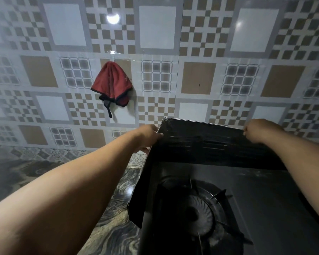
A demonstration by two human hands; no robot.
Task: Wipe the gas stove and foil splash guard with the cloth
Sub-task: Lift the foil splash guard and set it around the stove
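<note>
Dark, creased foil splash guard (206, 142) is pinched along its upper edge by both bare hands, arms stretched forward: left hand (147, 138) at the back-left corner, right hand (258, 130) farther right. Below it sits a black gas stove (261, 203). A red cloth (111, 83) hangs on the patterned tile wall (201, 43).

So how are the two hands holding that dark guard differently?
The left hand grips the splash guard at its upper left corner, fingers wrapped over the edge. The right hand pinches the top edge further right, closed like a fist. Both hold the guard above the stove; neither holds the red cloth.
</note>
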